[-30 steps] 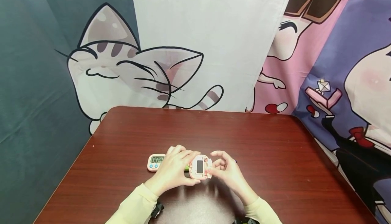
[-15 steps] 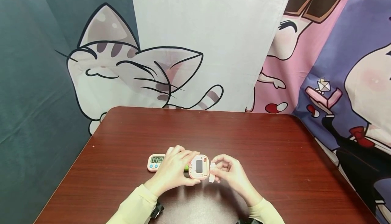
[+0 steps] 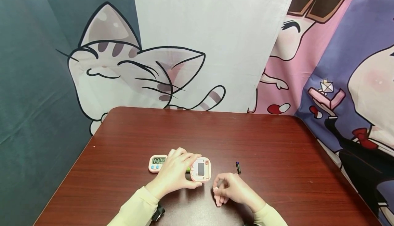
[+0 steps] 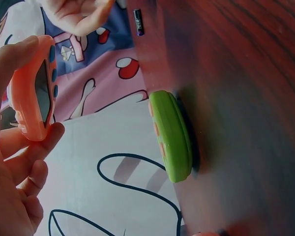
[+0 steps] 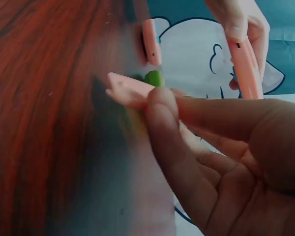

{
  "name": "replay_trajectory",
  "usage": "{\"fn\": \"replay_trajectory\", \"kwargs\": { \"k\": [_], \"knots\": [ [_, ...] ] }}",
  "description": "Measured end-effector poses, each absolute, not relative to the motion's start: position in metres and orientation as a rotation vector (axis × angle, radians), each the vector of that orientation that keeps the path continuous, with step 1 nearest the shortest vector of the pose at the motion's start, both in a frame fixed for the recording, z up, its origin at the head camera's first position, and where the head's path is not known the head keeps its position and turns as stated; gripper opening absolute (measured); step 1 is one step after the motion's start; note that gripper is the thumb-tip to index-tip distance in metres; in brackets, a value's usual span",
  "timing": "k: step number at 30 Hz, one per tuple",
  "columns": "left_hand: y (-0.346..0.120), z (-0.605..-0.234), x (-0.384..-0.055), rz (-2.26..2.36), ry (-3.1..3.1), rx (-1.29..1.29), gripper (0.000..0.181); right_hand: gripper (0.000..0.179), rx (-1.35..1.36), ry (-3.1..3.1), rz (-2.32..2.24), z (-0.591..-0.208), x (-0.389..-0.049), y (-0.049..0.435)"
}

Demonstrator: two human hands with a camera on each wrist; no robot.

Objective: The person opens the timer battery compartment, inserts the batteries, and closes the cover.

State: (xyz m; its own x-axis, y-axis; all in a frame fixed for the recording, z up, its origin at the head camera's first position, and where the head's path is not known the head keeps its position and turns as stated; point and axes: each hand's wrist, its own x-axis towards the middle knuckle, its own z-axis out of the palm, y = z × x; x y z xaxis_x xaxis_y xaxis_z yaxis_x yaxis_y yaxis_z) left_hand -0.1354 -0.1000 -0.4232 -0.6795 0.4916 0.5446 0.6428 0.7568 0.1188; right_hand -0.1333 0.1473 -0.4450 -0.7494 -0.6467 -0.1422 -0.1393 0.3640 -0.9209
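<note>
My left hand (image 3: 175, 171) grips a pink digital timer (image 3: 201, 169) by its edges, between thumb and fingers. Its back faces the head camera with the battery compartment uncovered; in the left wrist view its screen and blue buttons show. Low over the table on the right, my right hand (image 3: 234, 189) pinches a small pink battery cover (image 5: 130, 91) between thumb and forefinger. Beyond that hand lies a small dark battery (image 3: 238, 167). A green timer (image 4: 171, 137) rests on the table, mostly hidden behind my left hand in the head view.
Another pink timer (image 3: 157, 163), its display reading 00:00, lies left of my left hand. The brown wooden table (image 3: 197, 130) extends back to a printed cartoon curtain (image 3: 212, 41).
My right hand has pulled the battery cover away from the timer and brought it down toward the near side. The battery behind that hand has come into full view. My left hand stays put.
</note>
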Motion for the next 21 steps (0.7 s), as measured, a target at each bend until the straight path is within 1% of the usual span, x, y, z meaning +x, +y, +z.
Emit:
{"fn": "replay_trajectory", "kwargs": {
  "k": [5,12,14,21],
  "knots": [
    [-0.100,-0.424,-0.135,-0.409,-2.458,-0.854,0.078,0.010,-0.627,2.230,-1.298,-0.449,-0.133,0.150],
    [-0.100,-0.425,-0.135,-0.395,-2.495,-0.848,0.078,0.014,-0.724,2.472,-1.119,-0.455,-0.135,0.152],
    [-0.099,-0.424,-0.134,-0.387,-2.512,-0.849,0.078,0.014,-0.716,2.525,-1.078,-0.456,-0.135,0.151],
    [-0.098,-0.422,-0.133,-0.406,-2.513,-0.850,0.077,0.014,-0.655,2.550,-1.084,-0.457,-0.134,0.148]
  ]
}}
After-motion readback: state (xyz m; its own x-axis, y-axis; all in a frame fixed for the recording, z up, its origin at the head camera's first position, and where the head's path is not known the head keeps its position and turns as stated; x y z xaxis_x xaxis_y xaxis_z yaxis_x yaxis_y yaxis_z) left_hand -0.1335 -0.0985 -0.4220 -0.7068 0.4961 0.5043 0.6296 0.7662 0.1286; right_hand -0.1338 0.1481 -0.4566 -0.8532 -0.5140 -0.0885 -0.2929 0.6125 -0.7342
